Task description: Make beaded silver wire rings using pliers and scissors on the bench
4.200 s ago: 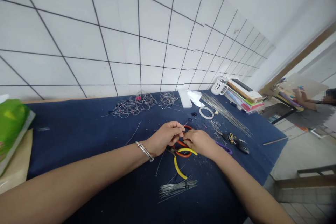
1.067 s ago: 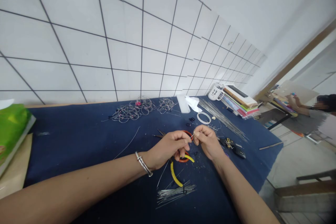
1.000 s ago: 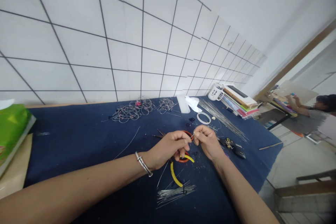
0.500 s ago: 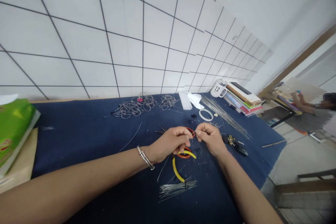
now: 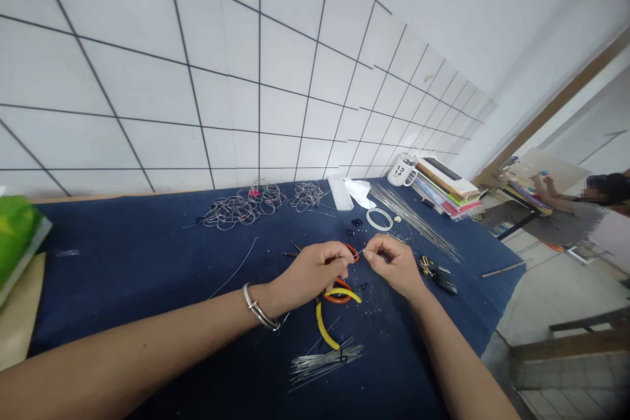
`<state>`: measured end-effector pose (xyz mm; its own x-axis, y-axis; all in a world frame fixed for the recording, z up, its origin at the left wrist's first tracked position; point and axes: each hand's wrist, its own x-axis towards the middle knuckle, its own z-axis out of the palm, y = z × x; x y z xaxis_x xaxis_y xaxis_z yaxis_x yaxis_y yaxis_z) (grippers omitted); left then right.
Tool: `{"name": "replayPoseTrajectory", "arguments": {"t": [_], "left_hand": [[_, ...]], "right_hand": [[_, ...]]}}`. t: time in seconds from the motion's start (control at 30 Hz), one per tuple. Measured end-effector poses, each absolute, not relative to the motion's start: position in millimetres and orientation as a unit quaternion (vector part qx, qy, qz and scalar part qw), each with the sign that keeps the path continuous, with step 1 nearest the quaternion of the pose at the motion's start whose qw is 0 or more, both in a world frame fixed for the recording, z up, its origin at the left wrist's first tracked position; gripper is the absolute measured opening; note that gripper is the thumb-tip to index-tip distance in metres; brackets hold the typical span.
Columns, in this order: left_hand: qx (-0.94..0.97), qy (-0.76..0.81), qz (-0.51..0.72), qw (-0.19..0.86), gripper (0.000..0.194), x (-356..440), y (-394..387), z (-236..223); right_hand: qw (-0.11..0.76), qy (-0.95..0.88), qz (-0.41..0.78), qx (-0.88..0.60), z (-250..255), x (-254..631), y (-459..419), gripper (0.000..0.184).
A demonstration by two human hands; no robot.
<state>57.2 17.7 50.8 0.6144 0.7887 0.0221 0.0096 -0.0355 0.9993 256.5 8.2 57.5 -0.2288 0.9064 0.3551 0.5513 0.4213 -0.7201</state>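
White wall (image 5: 221,79), ruled into squares by dark lines, fills the top of the frame, above a table spread with dark blue cloth (image 5: 138,249). At the right edge a co-worker in grey (image 5: 578,220) is at another table. Tangled loops of thin metal wire (image 5: 231,212) lie left of centre by the wall; long, straight silvery rods (image 5: 413,216) lie right of centre. At mid-frame the left hand (image 5: 312,275), with a silver bangle at its wrist, faces the right hand (image 5: 396,266), just apart from it. Below the left hand lie yellow-handled pliers (image 5: 323,328), then a bundle of short silvery rods (image 5: 322,364). Smallest is a thin, pale wire (image 5: 359,253) spanning the gap between the hands, thumb and fingers of each pinched on it. Fine fingertip handling seems the step in hand; the next move calls for a steady, light pinch.
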Motion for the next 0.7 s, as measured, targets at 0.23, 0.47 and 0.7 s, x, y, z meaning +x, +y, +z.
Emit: {"name": "replayPoseTrajectory", "arguments": {"t": [0.23, 0.47, 0.7], "left_hand": [[0.688, 0.327, 0.312, 0.568, 0.016, 58.0, 16.2, 52.1], [0.682, 0.315, 0.309, 0.583, 0.016, 59.5, 10.9, 55.8], [0.672, 0.304, 0.320, 0.594, 0.015, 58.8, 9.6, 55.5]], "right_hand": [[0.376, -0.801, 0.053, -0.462, 66.7, 258.7, -3.1, 0.007], [0.459, -0.676, 0.344, -0.463, 57.8, 254.2, -3.1, 0.009], [0.506, -0.487, 0.622, -0.348, 42.9, 242.0, 2.0, 0.011]]}}
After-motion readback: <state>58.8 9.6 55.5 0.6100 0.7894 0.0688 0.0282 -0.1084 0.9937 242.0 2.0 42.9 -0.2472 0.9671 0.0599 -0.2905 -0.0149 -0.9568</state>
